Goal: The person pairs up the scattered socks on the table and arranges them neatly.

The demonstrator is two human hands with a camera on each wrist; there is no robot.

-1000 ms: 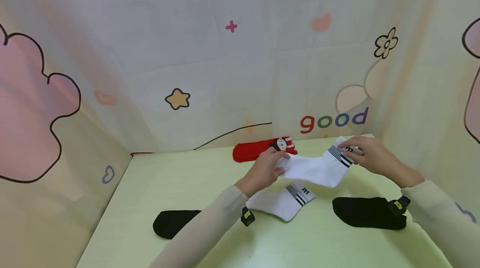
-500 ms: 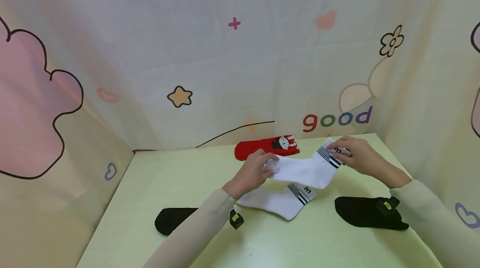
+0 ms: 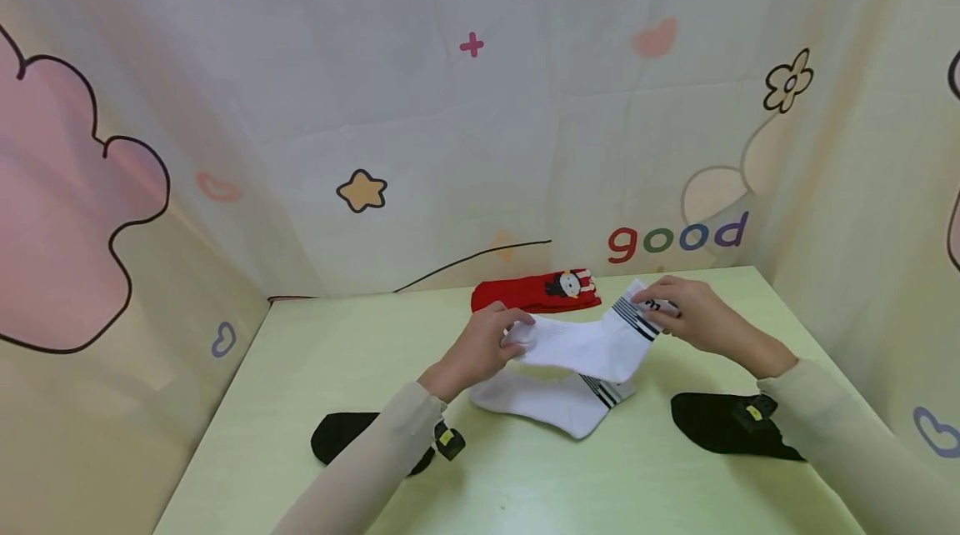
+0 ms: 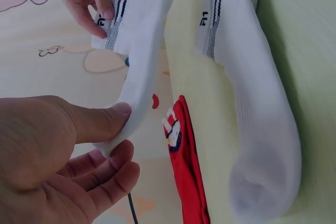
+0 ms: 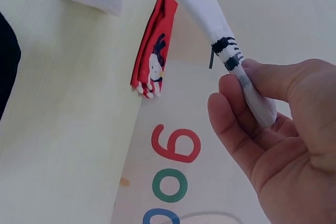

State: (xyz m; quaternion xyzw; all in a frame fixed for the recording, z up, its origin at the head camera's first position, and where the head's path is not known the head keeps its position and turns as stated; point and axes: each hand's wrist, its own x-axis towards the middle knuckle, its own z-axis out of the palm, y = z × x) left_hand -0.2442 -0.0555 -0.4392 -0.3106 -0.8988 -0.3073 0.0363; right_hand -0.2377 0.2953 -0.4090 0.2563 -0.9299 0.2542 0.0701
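Observation:
A white sock point(image 3: 581, 345) with black stripes at its cuff is stretched between both hands above the table. My left hand point(image 3: 477, 345) pinches its toe end between thumb and fingers, seen closely in the left wrist view. The right hand point(image 3: 693, 314) grips the striped cuff; in the right wrist view its thumb and fingers point(image 5: 231, 124) close on the cuff. Just below lies a matching white sock point(image 3: 543, 403), flat on the table, its cuff partly covered by the held one in the head view. In the left wrist view this lower sock point(image 4: 262, 114) shows whole.
At the table's back edge lies a red sock point(image 3: 510, 293) with a cartoon figure. One black sock point(image 3: 337, 433) sits at the left, partly under the left sleeve. Another black sock point(image 3: 712, 422) lies at the right, partly behind the right sleeve. A printed curtain point(image 3: 450, 118) hangs behind the table.
Both hands have moved left together with the held white sock, bringing it more directly over the matching sock. The grip of each hand stays the same, and the view has shifted slightly.

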